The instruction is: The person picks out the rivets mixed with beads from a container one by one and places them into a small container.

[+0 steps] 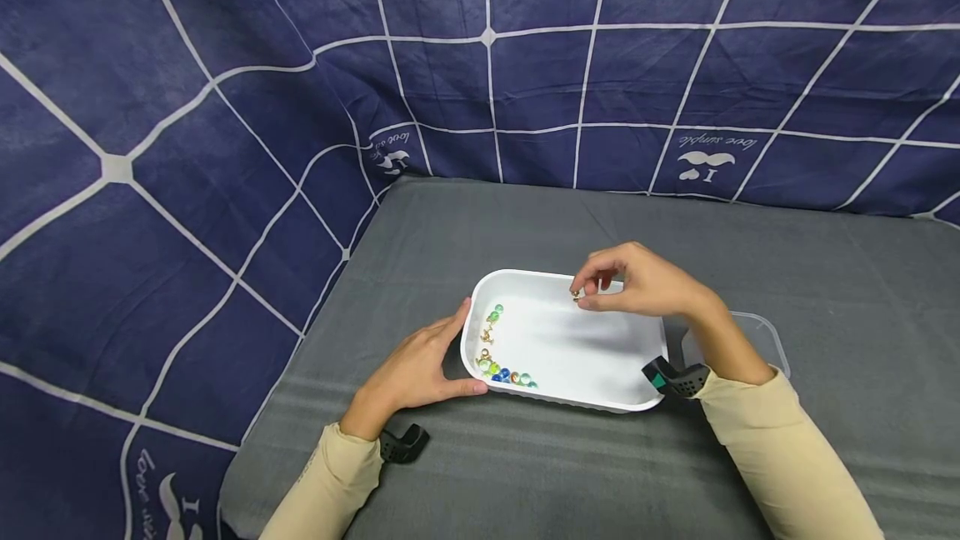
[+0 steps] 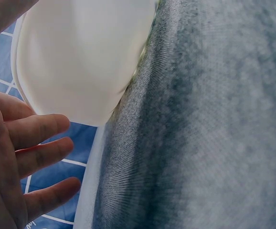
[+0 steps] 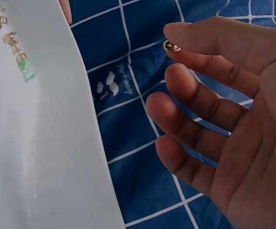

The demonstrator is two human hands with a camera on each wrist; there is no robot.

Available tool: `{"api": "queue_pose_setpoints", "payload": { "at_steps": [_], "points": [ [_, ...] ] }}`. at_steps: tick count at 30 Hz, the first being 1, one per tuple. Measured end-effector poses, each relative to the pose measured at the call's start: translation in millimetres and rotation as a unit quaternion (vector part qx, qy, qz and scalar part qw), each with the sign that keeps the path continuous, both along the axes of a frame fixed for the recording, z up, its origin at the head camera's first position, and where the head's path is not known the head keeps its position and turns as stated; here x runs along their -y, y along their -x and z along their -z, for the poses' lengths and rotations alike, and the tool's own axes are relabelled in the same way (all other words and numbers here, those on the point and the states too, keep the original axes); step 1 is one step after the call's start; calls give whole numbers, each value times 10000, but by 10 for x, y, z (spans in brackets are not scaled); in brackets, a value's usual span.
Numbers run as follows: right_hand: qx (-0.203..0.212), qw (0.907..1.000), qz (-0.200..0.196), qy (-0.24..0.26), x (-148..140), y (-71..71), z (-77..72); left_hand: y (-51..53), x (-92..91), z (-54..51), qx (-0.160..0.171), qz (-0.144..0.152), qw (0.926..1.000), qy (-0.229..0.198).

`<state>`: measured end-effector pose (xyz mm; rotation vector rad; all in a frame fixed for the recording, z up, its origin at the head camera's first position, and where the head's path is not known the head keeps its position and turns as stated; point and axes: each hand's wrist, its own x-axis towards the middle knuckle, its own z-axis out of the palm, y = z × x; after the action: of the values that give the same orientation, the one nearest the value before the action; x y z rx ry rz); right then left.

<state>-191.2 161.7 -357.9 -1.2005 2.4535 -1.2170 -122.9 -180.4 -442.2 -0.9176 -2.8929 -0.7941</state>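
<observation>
A white tray [image 1: 577, 357] tilts toward its left front corner, where glass marbles [image 1: 504, 374] in green, blue and yellow lie along the walls. Among them are several small gold-coloured metal pieces [image 1: 487, 335]. My left hand [image 1: 416, 363] rests against that corner, thumb at the front wall and nearly straight fingers along the left side; in the left wrist view the outer fingers are spread. Above the tray's back edge, my right hand [image 1: 637, 283] pinches a small gold-coloured metal piece [image 3: 170, 46] between thumb and index fingertip. Its exact kind is too small to tell.
A clear plastic lid or shallow box [image 1: 757, 332] lies to the right of the tray, partly behind the right forearm. Grey cloth [image 1: 480, 223] covers the table. A blue curtain [image 1: 540, 82] with white lines hangs behind and at the left.
</observation>
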Motion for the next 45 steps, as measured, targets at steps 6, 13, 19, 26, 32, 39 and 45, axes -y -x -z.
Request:
{"api": "queue_pose_setpoints", "payload": {
  "at_steps": [6,13,19,26,32,39,45],
  "points": [
    [-191,9998,90,64,-142,-27,-4,5,-2,17,-2,-14,10000,32],
    [-364,9992,141,97,-278,-78,-9,8,12,38,-121,37,9999,-24],
    [-479,9983,276,166,-417,-137,5,19,10,49,-163,97,9998,-62],
    [-523,9973,344,388,-586,-177,31,10,14,49,-40,13,10000,-46],
    [-584,9964,409,464,-740,-190,30,14,14,40,-31,49,10000,-67],
    [-497,9959,542,527,-900,-217,29,15,22,45,-82,54,9999,-67],
    [-463,9956,694,436,-997,-234,14,6,17,29,-51,52,10000,-55]
  ]
}}
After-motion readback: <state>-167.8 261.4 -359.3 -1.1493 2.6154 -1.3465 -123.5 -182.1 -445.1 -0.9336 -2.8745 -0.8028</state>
